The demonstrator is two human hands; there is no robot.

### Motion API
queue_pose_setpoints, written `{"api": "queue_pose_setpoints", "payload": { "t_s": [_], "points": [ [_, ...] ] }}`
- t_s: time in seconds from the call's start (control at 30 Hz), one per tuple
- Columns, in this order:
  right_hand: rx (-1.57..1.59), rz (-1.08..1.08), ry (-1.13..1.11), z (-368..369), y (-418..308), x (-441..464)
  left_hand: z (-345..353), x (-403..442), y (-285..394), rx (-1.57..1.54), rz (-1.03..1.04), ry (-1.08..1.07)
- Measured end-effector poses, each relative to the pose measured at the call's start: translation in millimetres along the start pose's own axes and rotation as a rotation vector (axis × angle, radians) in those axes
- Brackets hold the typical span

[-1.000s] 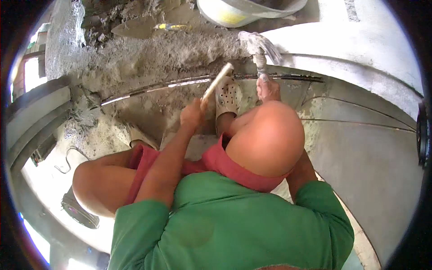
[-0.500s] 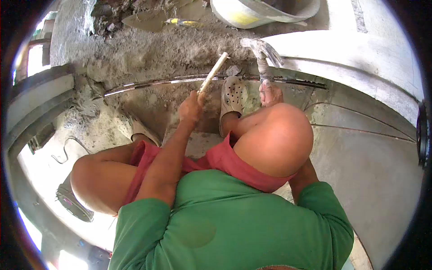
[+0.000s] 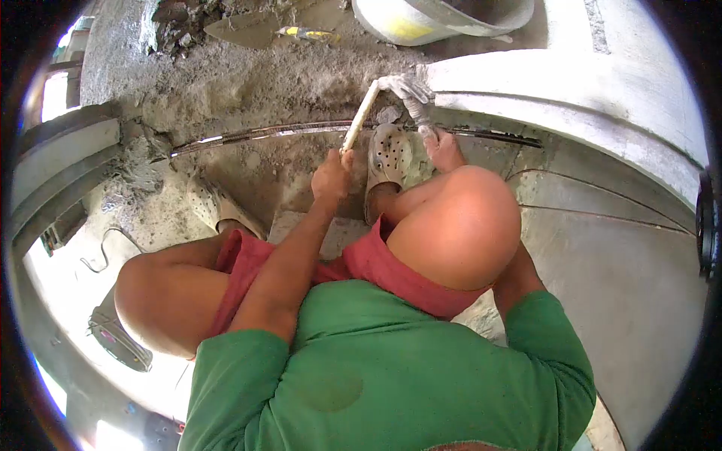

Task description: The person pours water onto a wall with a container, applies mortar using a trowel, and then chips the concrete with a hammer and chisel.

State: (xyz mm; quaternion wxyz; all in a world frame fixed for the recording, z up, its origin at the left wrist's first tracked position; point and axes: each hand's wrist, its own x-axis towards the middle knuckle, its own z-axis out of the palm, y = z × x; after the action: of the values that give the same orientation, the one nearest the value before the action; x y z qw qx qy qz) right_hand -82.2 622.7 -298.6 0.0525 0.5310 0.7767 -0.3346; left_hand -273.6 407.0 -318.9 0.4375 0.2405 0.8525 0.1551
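Note:
My left hand (image 3: 332, 177) is closed around the lower end of a pale stick (image 3: 361, 119), which points up and away from me. My right hand (image 3: 445, 152) grips the wrapped handle of a claw hammer (image 3: 418, 113) coated in grey dust. The hammer's head meets the stick's far end, or lies right over it; I cannot tell if they touch. Between my two hands is a tan clog (image 3: 389, 154) on my right foot. A small grey lump (image 3: 388, 114) lies just beyond its toe.
A trowel (image 3: 241, 32) with a yellow and black handle lies on the rough mortar. Near it stands a whitish bucket (image 3: 398, 28). A thin metal strip (image 3: 293, 130) crosses the ground before my feet. White curved moulding (image 3: 556, 79) extends at the right.
The hammer has swung left, its head coming from apart to the stick's far end. My left hand has shifted slightly right with the stick, which now stands a little more upright.

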Motion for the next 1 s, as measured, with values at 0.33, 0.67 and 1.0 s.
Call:
{"api": "queue_pose_setpoints", "payload": {
  "t_s": [0.33,0.67,1.0],
  "points": [
    [0.603,-0.230,0.071,-54.9,-61.3,-18.1,3.3,-1.5,11.0,-0.058,-0.016,-0.003],
    [0.510,0.055,-0.014,-54.1,-62.5,-7.5,-1.7,-5.9,12.9,-0.046,-0.039,-0.008],
    [-0.050,0.084,-0.038,-0.1,-18.9,9.0,1.8,1.8,4.4,-0.026,0.021,-0.038]
  ]
}}
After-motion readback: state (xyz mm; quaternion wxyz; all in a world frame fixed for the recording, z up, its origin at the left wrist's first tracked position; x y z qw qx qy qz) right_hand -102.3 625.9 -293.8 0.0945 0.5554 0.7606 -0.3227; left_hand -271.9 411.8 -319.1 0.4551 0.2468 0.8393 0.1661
